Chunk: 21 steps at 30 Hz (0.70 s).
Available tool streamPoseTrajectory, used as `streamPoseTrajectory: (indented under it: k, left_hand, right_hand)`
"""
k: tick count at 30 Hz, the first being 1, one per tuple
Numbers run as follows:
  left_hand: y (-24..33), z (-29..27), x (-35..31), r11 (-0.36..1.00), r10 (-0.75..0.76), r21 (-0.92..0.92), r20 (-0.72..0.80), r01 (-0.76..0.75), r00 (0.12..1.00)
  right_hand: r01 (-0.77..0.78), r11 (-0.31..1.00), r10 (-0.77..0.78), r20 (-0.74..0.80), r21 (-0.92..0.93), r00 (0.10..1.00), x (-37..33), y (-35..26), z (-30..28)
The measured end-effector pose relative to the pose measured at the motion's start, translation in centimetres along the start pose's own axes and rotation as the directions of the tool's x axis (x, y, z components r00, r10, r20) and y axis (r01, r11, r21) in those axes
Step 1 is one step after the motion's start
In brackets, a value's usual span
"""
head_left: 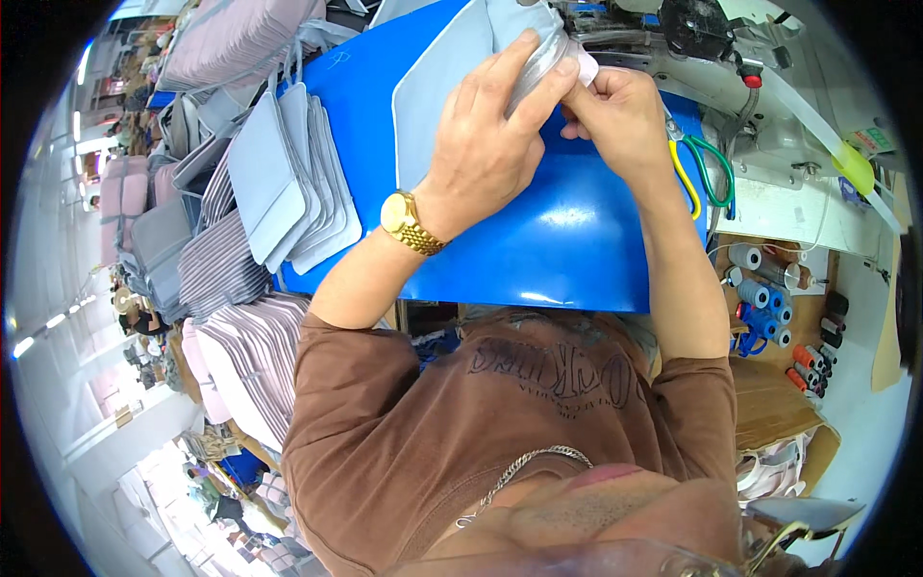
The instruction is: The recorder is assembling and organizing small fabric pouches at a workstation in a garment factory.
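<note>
A light grey fabric panel (pixel 418 106) with a pale edge lies at the far side of a blue work surface (pixel 567 240). My left hand (pixel 495 125), below a gold watch, rests over it with fingers bent and grips its gathered, shiny far part. Close beside the left thumb, my right hand (pixel 620 111) is closed in a pinch on a small pale pink piece (pixel 583 63) at the panel's edge. Its fingertips partly hide that piece, so its exact kind is unclear. Scissors (pixel 707 173) with yellow and green handles lie right of my right wrist.
Beyond my hands stands a sewing machine (pixel 697 29). Grey panels (pixel 279 183) are stacked on the left of the blue surface, with bundled striped pieces (pixel 250 361) lower down. Several thread spools (pixel 769 308) stand at right, above a cardboard box (pixel 784 413).
</note>
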State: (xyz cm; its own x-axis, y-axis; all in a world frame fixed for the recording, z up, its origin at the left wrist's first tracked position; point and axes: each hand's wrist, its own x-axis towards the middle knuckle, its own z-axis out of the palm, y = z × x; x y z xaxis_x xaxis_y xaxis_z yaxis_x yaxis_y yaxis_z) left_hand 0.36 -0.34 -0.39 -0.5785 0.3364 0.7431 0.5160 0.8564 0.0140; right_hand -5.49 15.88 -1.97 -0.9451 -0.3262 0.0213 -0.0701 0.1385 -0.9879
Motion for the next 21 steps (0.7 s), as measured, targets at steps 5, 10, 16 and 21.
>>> streamPoseTrajectory:
  k: [5,10,16,21]
  left_hand:
    - [-1.0,-0.9,1.6,0.997,0.057,-0.054,0.081,-0.053,0.995]
    - [-1.1,-2.8,4.8,0.959,0.226,0.128,0.192,-0.253,0.955]
    - [-4.9,1.0,5.3,0.742,0.666,0.367,-0.300,-0.561,0.683]
    - [-0.7,-2.9,4.8,0.898,0.293,0.241,0.296,-0.368,0.909]
  right_hand:
    - [0.044,0.989,-0.045,0.002,0.140,0.999,-0.6,-1.1,0.3]
    - [0.027,0.982,-0.031,0.018,0.188,0.999,-0.9,-0.7,0.2]
    - [-0.031,0.976,0.027,0.018,0.217,0.999,-1.2,-0.9,0.6]
    - [-0.009,0.993,-0.001,0.079,0.121,0.997,-1.3,0.4,0.7]
